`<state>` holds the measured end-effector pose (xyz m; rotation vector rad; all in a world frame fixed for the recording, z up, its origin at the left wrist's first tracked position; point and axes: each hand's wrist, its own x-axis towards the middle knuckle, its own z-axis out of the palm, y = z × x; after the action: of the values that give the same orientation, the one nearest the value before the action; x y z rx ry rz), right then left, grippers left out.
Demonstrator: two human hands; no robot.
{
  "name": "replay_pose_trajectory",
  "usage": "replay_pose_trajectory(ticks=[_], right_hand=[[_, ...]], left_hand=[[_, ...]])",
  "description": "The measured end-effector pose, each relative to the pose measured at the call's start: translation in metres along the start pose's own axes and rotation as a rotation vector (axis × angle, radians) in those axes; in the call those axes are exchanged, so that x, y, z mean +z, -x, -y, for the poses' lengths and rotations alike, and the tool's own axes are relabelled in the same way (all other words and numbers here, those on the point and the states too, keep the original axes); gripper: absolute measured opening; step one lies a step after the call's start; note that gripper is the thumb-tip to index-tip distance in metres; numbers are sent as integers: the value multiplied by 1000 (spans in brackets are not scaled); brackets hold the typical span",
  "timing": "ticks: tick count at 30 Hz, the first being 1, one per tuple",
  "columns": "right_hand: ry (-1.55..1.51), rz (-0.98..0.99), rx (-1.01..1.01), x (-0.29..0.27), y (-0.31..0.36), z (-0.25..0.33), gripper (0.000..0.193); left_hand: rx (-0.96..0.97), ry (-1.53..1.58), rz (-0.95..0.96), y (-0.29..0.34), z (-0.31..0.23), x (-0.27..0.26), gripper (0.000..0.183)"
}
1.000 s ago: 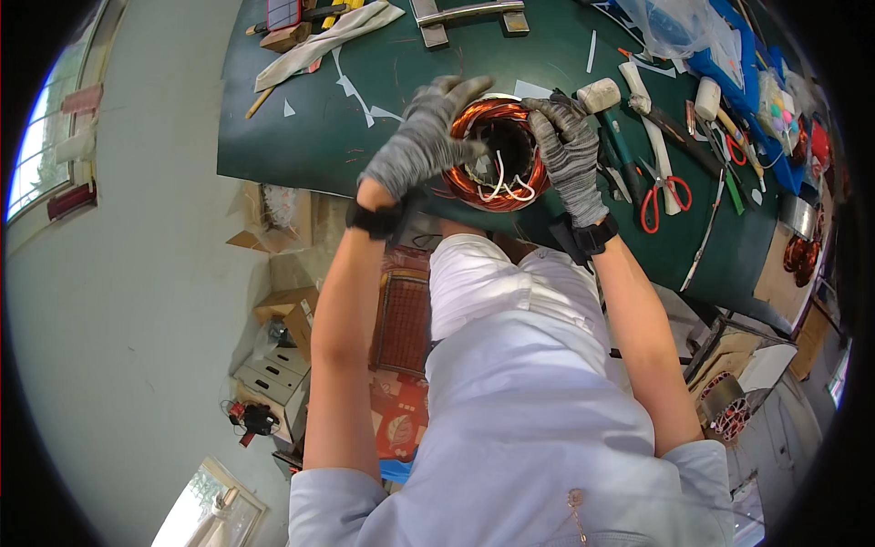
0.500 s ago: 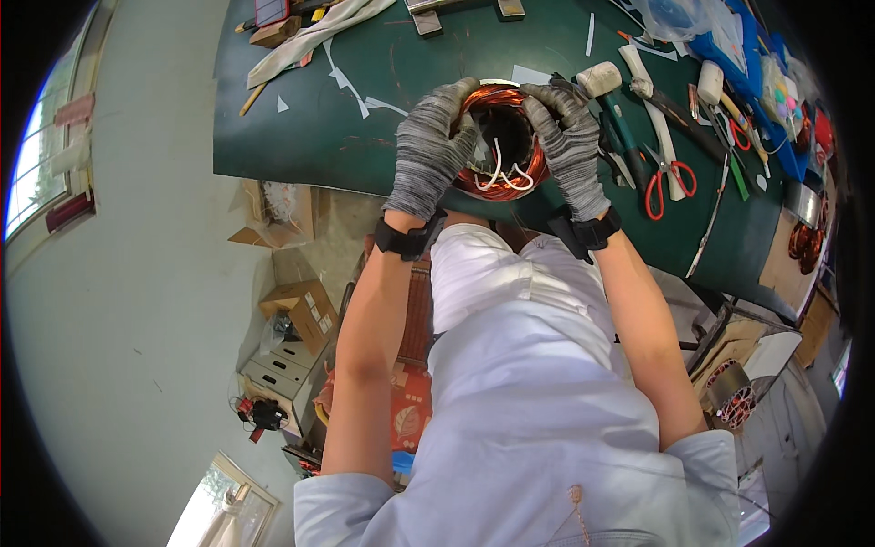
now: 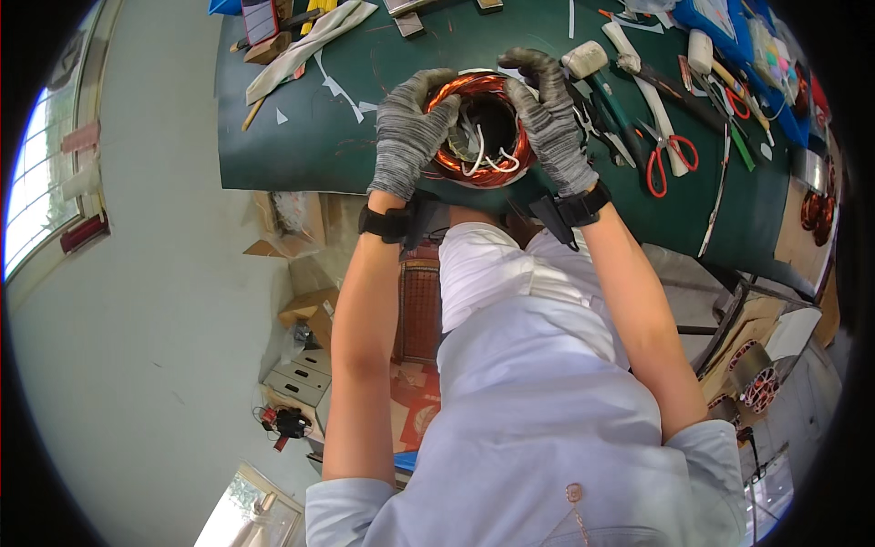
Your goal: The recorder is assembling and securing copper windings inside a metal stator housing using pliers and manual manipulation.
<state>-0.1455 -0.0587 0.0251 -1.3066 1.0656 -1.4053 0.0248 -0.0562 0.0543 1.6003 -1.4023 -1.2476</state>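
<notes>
A motor stator (image 3: 478,176), ring-shaped with copper windings and white sleeved leads, stands at the table's near edge with its dark bore facing up. My left hand (image 3: 407,128), in a grey striped glove, is closed round its left side, the thumb over the windings near the bore. On the right side, my gloved right hand (image 3: 554,123) rests its thumb against the windings. The other fingers of that hand are raised and spread away from the thumb. Two white leads loop over the near rim. The stator's underside is hidden.
Right of the stator lie a white-headed mallet (image 3: 585,60), red-handled scissors (image 3: 672,153) and pliers (image 3: 602,132). A white cloth strip (image 3: 310,50) and paper scraps lie at left on the green tabletop (image 3: 301,159). A blue tray (image 3: 720,36) holds supplies at far right.
The view has shifted slightly. My right hand's fingers have lifted and spread from the stator's rim, while my left hand keeps its hold. The stator sits slightly turned.
</notes>
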Motion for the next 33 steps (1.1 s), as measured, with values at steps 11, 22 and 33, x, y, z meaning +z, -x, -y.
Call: replay_pose_trajectory(ticks=[11,22,33], right_hand=[[-175,121,166,-11,-2,-6,15],[-18,178,127,-19,-7,-12,16],[16,108,109,-21,-9,-13,17]], left_hand=[[630,-725,-304,82,17,21,26],[274,-317,-211,41,-2,-2,28],[425,-267,-560,55,8,49,15]])
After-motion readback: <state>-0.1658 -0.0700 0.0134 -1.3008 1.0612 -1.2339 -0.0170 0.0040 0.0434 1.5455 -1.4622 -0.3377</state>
